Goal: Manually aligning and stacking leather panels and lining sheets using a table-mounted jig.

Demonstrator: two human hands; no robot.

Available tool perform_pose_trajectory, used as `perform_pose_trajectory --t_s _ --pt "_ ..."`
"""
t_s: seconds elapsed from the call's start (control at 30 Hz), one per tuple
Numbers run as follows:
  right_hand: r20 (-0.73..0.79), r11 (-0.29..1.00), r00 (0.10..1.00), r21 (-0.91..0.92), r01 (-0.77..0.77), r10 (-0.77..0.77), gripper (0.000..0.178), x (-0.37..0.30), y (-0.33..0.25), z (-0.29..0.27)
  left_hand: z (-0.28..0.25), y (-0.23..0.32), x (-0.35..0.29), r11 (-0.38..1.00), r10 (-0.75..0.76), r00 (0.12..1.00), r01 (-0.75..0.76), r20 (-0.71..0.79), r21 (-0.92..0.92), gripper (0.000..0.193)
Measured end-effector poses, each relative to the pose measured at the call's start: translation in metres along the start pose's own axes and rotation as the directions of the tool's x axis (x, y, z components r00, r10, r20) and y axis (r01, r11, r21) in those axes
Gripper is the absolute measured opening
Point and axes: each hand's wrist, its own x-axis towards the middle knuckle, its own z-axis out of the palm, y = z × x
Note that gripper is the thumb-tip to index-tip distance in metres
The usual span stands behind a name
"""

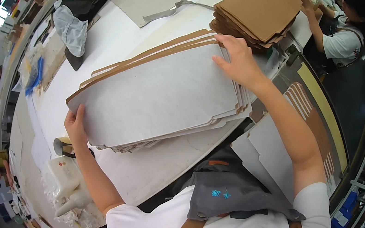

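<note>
Head view looks down on a loose stack [244, 101] of long white-faced sheets, lying at the near side of a white worktable [153, 170], right before the person's body; the left hand [75, 127] has its thumb over the left edge of the top sheet [152, 99] and its fingers folded behind, so it appears to pinch it; the right hand [240, 61] sits at the upper right corner, thumb and forefinger spread and bent against it, though whether any fingertips reach underneath I cannot tell. Holding opposite ends probably keeps the wide, limp panel flat and square to those beneath; the lower layers fan out unevenly.

Smooth, matte white faces meet brown rims along the upper edge, with stepped, notched corners at lower right; just beyond the right hand, a brown stack [258, 7] of similar cut pieces looks dry and leathery, perhaps set there to be within reach; a crinkled grey strip [177, 8] trails beside it; a translucent plastic bottle [65, 176] stands near the left forearm.
</note>
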Motion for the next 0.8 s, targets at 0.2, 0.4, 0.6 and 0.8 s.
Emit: perform_pose_trajectory --t_s 0.2,0.4,0.6,0.8 --pt "0.049 0.994 0.998 0.1 -0.053 0.049 0.034 0.018 -0.005 -0.008 -0.006 -0.028 -0.004 0.977 0.029 0.996 -0.047 -0.088 -0.207 0.022" --pt "0.106 0.95 0.973 0.219 -0.223 0.204 0.022 0.016 -0.006 -0.018 -0.01 -0.04 -0.003 0.954 0.081 0.994 -0.097 -0.068 -0.284 0.02" --pt "0.179 0.904 0.931 0.238 -0.355 0.319 0.018 0.015 -0.028 -0.038 -0.013 -0.039 -0.005 0.949 0.081 0.993 -0.103 -0.086 -0.298 0.021" --pt "0.188 0.879 0.936 0.328 -0.345 0.297 0.017 0.01 -0.028 -0.048 -0.016 -0.024 -0.001 0.963 0.058 0.998 -0.062 -0.023 -0.262 0.021"
